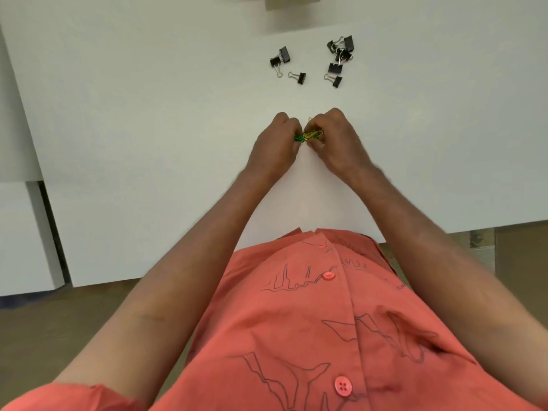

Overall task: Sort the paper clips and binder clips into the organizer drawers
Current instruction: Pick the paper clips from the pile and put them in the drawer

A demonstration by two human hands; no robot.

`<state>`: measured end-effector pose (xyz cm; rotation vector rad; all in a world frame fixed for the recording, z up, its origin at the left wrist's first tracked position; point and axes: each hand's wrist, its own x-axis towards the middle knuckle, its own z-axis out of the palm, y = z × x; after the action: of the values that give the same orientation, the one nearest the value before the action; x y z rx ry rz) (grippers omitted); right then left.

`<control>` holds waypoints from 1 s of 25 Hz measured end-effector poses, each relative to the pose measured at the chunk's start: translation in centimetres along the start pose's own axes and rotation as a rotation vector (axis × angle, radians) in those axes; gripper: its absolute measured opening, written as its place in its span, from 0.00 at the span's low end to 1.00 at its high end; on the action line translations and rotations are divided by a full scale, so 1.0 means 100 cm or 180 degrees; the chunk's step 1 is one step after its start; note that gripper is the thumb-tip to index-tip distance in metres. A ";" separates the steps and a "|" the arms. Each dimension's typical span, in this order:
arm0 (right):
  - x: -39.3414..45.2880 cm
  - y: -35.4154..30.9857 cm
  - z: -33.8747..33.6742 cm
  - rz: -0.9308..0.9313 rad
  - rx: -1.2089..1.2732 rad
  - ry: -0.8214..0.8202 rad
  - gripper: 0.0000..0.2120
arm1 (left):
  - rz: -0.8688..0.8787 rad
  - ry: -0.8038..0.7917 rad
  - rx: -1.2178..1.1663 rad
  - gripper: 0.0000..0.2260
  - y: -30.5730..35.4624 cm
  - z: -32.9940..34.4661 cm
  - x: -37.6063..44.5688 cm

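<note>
A small bunch of green and yellow paper clips [308, 135] sits between my two hands over the middle of the white table [148, 114]. My left hand [275, 143] pinches the green end and my right hand [335, 140] pinches the yellow end, fingers curled. Beyond them lie several black binder clips: one group on the left [281, 59], a single one [299, 77], and a cluster on the right [341, 51]. Only the bottom edge of a beige box, perhaps the organizer [292, 1], shows at the top of the frame.
The table's near edge runs against my salmon shirt [326, 321]. A second white surface [23, 232] stands lower to the left, with brown floor [59, 321] below it.
</note>
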<state>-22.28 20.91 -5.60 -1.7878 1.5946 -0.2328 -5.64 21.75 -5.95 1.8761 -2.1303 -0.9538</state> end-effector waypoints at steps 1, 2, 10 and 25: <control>0.000 0.000 0.000 0.0019 0.0023 0.0015 0.08 | -0.0019 0.0004 -0.0091 0.05 -0.002 0.000 0.000; 0.001 0.001 0.000 0.0066 0.0052 0.0027 0.07 | -0.0045 0.0011 -0.0219 0.06 -0.005 0.000 0.000; 0.004 0.008 -0.013 0.0784 0.1394 0.0093 0.05 | -0.0524 0.0090 -0.1156 0.04 -0.013 -0.005 0.004; 0.127 -0.053 -0.116 -0.0171 0.1822 0.0672 0.08 | -0.1071 0.0306 -0.2432 0.04 -0.019 -0.029 0.004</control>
<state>-21.90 4.58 1.97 -1.3883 1.4284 -0.8371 -2.71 20.30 -4.77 1.8068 -1.1382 -1.4371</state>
